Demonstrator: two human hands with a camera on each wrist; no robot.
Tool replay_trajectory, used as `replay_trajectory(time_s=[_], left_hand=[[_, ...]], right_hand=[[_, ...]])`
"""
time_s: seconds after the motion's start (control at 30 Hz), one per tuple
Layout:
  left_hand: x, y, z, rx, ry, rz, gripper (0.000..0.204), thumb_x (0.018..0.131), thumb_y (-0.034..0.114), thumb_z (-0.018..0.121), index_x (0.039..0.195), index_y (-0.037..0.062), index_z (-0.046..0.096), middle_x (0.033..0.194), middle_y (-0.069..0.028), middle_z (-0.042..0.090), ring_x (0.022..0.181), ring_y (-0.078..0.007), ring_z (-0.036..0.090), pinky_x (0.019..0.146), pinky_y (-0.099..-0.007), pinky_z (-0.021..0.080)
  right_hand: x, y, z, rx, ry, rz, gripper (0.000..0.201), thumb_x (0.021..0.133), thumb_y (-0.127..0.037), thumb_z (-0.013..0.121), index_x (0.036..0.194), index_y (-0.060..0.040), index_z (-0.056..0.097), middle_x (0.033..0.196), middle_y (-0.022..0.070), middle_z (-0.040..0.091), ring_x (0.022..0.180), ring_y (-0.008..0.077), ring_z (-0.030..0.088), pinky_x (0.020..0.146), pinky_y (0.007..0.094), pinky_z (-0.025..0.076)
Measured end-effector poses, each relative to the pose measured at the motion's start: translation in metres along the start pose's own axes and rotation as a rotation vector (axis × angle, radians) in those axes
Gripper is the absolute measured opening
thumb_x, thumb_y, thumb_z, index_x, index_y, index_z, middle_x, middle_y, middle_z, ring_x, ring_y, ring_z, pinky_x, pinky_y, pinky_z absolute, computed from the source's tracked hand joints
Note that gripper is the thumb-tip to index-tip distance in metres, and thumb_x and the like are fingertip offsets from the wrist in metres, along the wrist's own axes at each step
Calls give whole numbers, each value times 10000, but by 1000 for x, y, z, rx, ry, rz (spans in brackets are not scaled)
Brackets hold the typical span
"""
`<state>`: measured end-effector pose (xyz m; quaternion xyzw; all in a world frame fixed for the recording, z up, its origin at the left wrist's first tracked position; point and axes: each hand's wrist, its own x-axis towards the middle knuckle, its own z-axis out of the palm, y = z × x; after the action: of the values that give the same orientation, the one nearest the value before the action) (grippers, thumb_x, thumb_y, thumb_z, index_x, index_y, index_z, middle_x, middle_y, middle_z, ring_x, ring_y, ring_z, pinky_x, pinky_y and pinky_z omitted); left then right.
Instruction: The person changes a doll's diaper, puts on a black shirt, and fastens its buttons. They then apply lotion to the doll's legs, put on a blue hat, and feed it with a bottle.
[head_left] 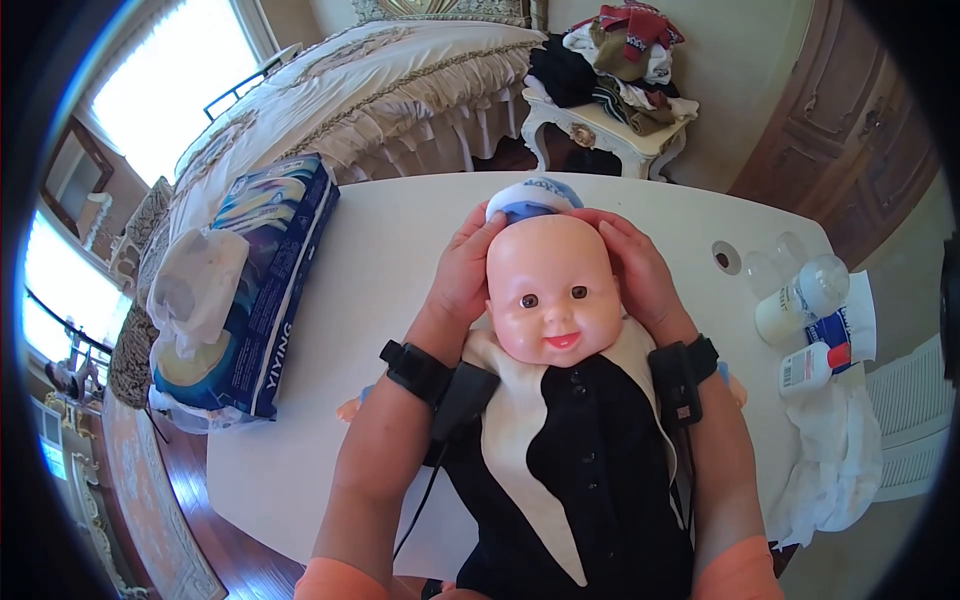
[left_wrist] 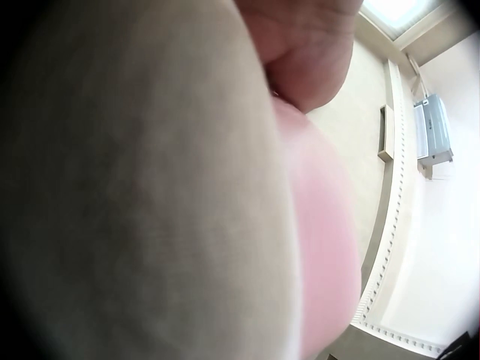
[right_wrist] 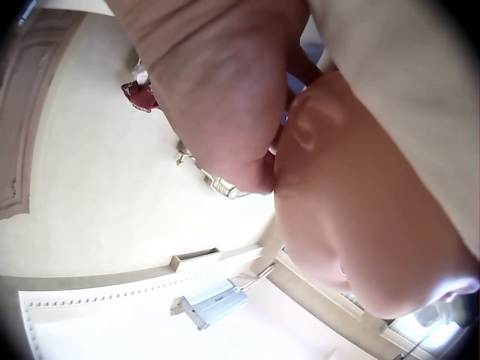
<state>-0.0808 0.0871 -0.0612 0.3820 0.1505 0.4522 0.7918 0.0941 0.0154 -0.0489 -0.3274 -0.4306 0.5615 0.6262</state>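
Grasps the soft cap (head_left: 540,192) at both sides of its white brim with left hand (head_left: 464,268) and right hand (head_left: 640,268), behind the crown of the doll (head_left: 553,262), between the forearms above the table (head_left: 390,235). Likely handles light and stretchy, best held by the brim; beneath, looks smooth, round, firm, perhaps slippery.

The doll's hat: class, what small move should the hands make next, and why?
Probably, the left hand and right hand should ease the blue-and-white hat forward together. It shows only at the top of the doll's head, leaving the forehead bare, and the hands are at opposite sides of it, so an even pull seems sensible.
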Motion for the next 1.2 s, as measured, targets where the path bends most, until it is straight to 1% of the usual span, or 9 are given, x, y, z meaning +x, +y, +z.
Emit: replay_trajectory(time_s=[0.07,0.13,0.47,0.57,0.7,0.87,1.0,1.07,1.2], left_hand=[[1,0,0,-7,-60,-30,257,902,157,416,1140,66,451,1022,-79,561,899,-148,559,758,-273,471],[0,1,1,-17,-41,-26,253,903,158,416,1135,65,453,1025,-79,562,903,-149,559,760,-275,471],[-8,2,6,-44,-13,30,224,900,166,430,1096,66,471,996,-69,567,883,-141,558,756,-269,467],[-11,3,10,-7,41,22,218,893,172,443,1078,62,476,958,-65,575,847,-130,561,730,-262,471],[-18,-1,9,31,128,61,199,882,161,448,1040,48,492,889,-63,583,774,-111,558,678,-246,471],[-36,1,10,546,313,352,166,857,76,446,990,4,513,782,-38,562,685,-67,519,615,-201,443],[-48,-2,18,616,340,439,168,843,33,451,995,-9,509,825,-42,558,701,-62,517,624,-187,437],[-49,-3,18,665,319,593,147,834,3,442,968,-6,501,904,-69,557,759,-84,522,668,-198,437],[-55,0,16,612,242,641,133,847,50,448,967,23,500,976,-84,548,867,-118,523,735,-241,446]], right_hand=[[0,4,-5,1,52,14,257,872,-155,468,1070,-4,531,986,69,586,905,122,547,799,247,441],[2,11,-9,-231,197,-4,229,846,-117,517,1039,3,547,944,59,603,835,111,566,736,238,461],[4,17,-16,-416,80,104,217,822,-102,533,1006,12,543,866,47,600,739,72,546,649,205,450],[1,15,-18,-287,176,43,172,827,-75,488,971,7,537,810,23,584,690,62,525,617,199,435],[-8,10,-15,-421,196,-166,138,828,-55,460,927,10,531,755,8,556,648,52,500,594,193,419],[-11,12,-12,-512,213,-310,160,829,-50,474,956,26,535,755,16,559,634,48,502,578,194,420],[-12,13,-11,-529,213,-307,174,832,-51,489,976,31,545,743,21,563,598,54,508,554,196,422],[-13,11,-9,-530,213,-306,175,834,-55,493,977,31,548,735,21,562,588,56,509,548,197,423],[-18,3,-9,-496,209,-385,138,811,-25,460,896,28,555,721,23,560,567,63,500,551,200,412]])
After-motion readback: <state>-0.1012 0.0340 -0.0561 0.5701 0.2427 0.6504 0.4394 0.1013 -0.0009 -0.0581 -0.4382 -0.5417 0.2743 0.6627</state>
